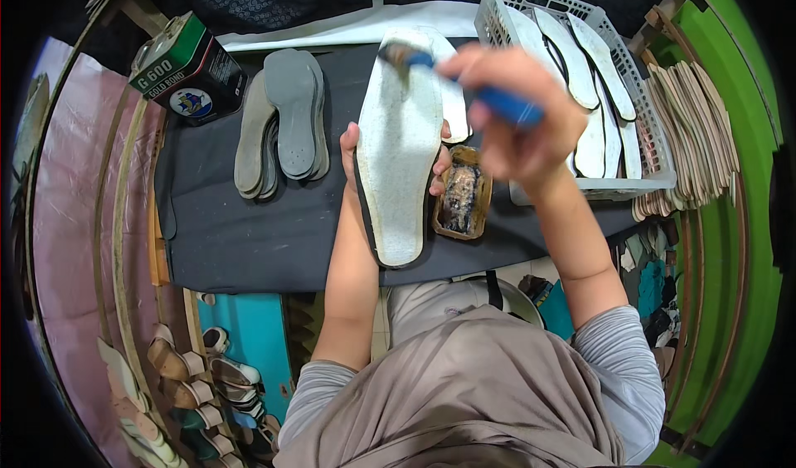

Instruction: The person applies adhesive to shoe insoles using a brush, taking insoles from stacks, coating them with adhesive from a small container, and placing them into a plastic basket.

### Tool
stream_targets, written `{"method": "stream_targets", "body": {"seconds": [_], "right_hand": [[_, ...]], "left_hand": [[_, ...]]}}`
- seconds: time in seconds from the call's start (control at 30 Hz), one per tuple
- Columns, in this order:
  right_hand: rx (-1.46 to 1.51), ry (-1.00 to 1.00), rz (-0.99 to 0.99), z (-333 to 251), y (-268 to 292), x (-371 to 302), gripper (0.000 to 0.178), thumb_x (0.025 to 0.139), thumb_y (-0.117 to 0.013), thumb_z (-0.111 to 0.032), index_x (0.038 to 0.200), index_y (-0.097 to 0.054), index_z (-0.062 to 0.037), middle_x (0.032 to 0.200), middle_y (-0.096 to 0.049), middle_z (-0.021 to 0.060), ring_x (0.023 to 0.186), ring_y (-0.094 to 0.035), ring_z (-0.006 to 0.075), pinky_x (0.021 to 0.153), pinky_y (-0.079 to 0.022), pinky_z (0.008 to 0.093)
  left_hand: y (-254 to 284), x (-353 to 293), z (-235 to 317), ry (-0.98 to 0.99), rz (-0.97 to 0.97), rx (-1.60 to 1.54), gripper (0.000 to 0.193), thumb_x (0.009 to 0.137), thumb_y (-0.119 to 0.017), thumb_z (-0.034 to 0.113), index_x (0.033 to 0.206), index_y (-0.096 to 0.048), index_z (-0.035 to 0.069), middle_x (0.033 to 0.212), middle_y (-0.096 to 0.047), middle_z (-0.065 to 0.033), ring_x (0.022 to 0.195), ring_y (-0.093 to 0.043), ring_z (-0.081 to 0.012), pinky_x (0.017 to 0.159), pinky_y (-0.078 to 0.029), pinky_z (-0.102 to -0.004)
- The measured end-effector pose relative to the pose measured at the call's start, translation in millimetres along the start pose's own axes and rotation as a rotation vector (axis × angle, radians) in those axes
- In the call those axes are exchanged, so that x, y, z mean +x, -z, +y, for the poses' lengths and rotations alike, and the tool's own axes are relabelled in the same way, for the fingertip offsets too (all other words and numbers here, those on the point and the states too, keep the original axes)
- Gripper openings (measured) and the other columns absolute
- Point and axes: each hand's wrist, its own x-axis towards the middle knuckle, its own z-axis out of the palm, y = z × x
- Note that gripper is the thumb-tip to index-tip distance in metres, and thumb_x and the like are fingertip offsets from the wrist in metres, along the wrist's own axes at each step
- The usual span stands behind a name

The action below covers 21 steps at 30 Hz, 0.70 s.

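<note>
My left hand is wrapped round the middle of a white insole, its thumb on the left edge and its fingertips round the right. In my right hand is a brush with a blue handle; the bristles rest on the insole's wide far end. A wet-looking, darker streak shows below them. Partly hidden behind the held insole, another white insole lies on the table. Right of the held insole stands a small tub, crusted brown, with dark glossy stuff inside.
Two stacks of grey insoles lie on the dark-covered table, left of my hands. Behind them stands a green and black metal can. A white plastic basket of white insoles is at the right, beside a rack of insole-shaped pieces.
</note>
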Motion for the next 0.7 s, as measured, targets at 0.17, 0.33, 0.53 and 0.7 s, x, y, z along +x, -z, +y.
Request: {"method": "stream_targets", "body": {"seconds": [0.17, 0.33, 0.53, 0.7], "right_hand": [[0.017, 0.199, -0.339, -56, -20, -21, 0.025, 0.061, -0.066, -0.007, 0.085, -0.061, -0.0036, 0.088, -0.065, 0.0127, 0.060, -0.060, 0.0207, 0.056, -0.049, 0.0274], [-0.045, 0.096, -0.212, -26, -4, 1, 0.030, 0.059, -0.065, -0.001, 0.089, -0.061, 0.0006, 0.086, -0.065, 0.0135, 0.067, -0.064, 0.0251, 0.058, -0.050, 0.0319], [-0.141, 0.156, 0.136, 14, 5, 15, 0.037, 0.061, -0.053, 0.011, 0.096, -0.062, 0.0022, 0.088, -0.066, 0.0119, 0.060, -0.059, 0.0239, 0.053, -0.048, 0.0319], [0.008, 0.000, -0.137, -37, -11, -34, 0.043, 0.048, -0.057, -0.004, 0.090, -0.063, -0.0010, 0.083, -0.064, 0.0117, 0.065, -0.061, 0.0272, 0.058, -0.052, 0.0340]], "left_hand": [[-8, -2, 8, -0.048, 0.372, -0.067, 0.090, 0.077, -0.048, 0.067, 0.138, -0.030, 0.005, 0.115, -0.049, -0.0256, 0.090, -0.054, -0.0360, 0.073, -0.048, -0.0447], [-16, -1, 2, -0.091, 0.554, 0.104, 0.089, 0.076, -0.046, 0.069, 0.136, -0.033, 0.005, 0.114, -0.048, -0.0226, 0.088, -0.053, -0.0352, 0.068, -0.046, -0.0498], [-20, 3, -10, -0.023, 0.463, -0.022, 0.085, 0.074, -0.047, 0.069, 0.136, -0.034, 0.012, 0.114, -0.047, -0.0231, 0.081, -0.051, -0.0341, 0.062, -0.045, -0.0471], [-6, -1, 6, -0.117, 0.498, 0.077, 0.085, 0.077, -0.042, 0.067, 0.137, -0.031, 0.008, 0.116, -0.046, -0.0249, 0.084, -0.050, -0.0349, 0.065, -0.048, -0.0484]]}}
